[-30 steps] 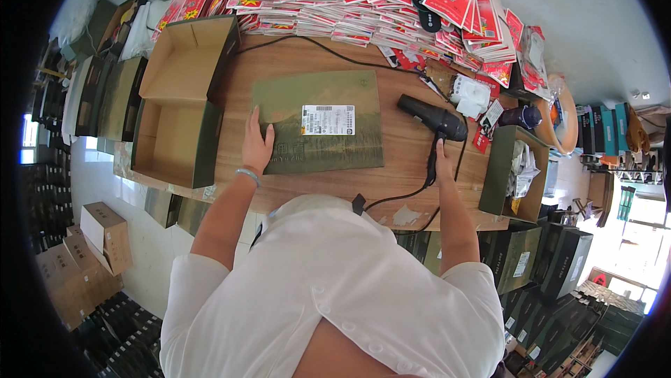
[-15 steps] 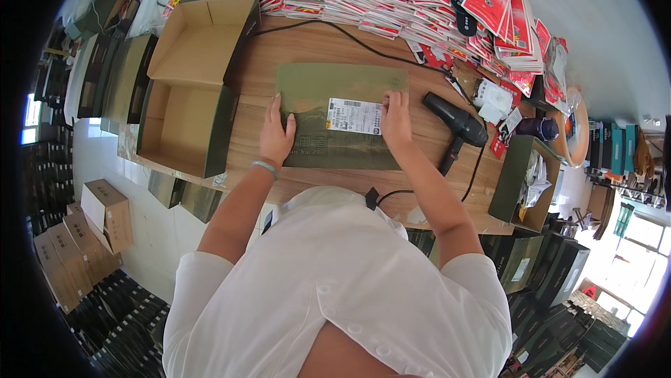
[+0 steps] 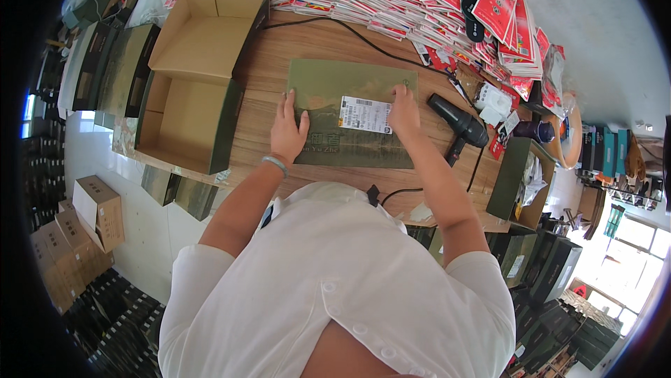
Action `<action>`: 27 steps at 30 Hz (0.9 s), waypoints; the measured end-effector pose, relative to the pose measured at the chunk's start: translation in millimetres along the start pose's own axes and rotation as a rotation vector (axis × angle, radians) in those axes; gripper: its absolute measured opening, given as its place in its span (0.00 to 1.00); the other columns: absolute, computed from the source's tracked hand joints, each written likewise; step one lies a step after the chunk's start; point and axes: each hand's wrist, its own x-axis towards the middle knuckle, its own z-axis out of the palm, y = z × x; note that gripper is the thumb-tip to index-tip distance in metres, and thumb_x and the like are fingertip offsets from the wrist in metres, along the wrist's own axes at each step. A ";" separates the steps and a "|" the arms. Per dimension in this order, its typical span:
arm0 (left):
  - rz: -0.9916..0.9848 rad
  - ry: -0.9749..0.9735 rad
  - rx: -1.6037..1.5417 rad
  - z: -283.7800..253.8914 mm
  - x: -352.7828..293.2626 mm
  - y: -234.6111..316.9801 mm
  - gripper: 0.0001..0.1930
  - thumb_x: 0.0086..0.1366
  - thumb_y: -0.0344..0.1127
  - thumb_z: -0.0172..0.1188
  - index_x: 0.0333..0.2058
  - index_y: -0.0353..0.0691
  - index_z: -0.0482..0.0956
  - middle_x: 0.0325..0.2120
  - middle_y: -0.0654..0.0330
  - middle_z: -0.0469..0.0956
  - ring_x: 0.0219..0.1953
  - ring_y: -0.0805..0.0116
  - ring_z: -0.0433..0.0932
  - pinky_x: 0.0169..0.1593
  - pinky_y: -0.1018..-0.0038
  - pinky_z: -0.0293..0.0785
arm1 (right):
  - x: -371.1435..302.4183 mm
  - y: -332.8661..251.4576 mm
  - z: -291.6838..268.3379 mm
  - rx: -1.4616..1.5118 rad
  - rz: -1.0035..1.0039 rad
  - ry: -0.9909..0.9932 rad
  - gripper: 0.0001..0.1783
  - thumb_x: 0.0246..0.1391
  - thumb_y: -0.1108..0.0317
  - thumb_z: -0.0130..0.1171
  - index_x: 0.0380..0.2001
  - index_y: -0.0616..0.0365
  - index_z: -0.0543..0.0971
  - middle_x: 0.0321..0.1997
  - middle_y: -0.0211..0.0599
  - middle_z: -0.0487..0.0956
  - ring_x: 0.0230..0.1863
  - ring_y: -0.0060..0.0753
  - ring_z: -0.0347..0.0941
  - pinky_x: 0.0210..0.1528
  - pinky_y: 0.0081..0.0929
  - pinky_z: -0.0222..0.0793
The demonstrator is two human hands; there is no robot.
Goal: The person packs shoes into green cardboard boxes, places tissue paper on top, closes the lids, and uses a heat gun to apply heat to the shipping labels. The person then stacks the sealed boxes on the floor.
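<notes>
A flat olive-green box (image 3: 356,151) lies on the wooden table in front of me. On its top is a white shipping label (image 3: 364,115) with printed lines and barcodes. My left hand (image 3: 288,127) rests along the box's left side, fingers stretched and thumb apart. Over the label's right edge, my right hand (image 3: 404,112) has its fingers curled together in a pinch. Its fingertips sit just above the label's upper right corner, and whether they grip the corner is hidden. A black hair dryer (image 3: 458,120) lies right of the box.
An open green box with brown inside (image 3: 185,116) stands on the left. Heaps of red printed packets (image 3: 391,0) line the back. A dark cable (image 3: 363,40) crosses the table. At the right edge is a small open box (image 3: 508,182) holding crumpled scraps.
My right hand's fingertips have shifted slightly up along the label's right edge. My left hand stays at the box's left side. The whole view has shifted a little.
</notes>
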 end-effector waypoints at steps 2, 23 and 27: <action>0.008 0.005 0.001 -0.1 -0.7 -2.1 0.30 0.68 0.42 0.50 0.66 0.44 0.54 0.63 0.40 0.58 0.60 0.39 0.64 0.57 0.55 0.69 | 1.8 4.0 1.1 0.100 0.036 -0.008 0.23 0.42 0.84 0.57 0.43 0.58 0.68 0.45 0.53 0.71 0.43 0.57 0.72 0.45 0.44 0.72; 0.413 -0.101 0.235 -1.6 0.2 -8.4 0.22 0.65 0.43 0.51 0.58 0.55 0.73 0.65 0.49 0.59 0.68 0.44 0.52 0.66 0.41 0.47 | -66.8 -71.9 -3.0 -0.093 0.152 0.062 0.12 0.49 0.69 0.63 0.37 0.59 0.75 0.41 0.47 0.77 0.47 0.54 0.71 0.55 0.49 0.61; 0.425 -0.098 0.174 -3.3 1.2 -6.5 0.22 0.64 0.44 0.52 0.57 0.58 0.73 0.65 0.50 0.59 0.68 0.46 0.52 0.66 0.38 0.45 | -59.3 -73.8 2.0 -0.197 0.152 0.235 0.20 0.47 0.71 0.63 0.44 0.59 0.70 0.36 0.44 0.78 0.47 0.53 0.71 0.59 0.56 0.51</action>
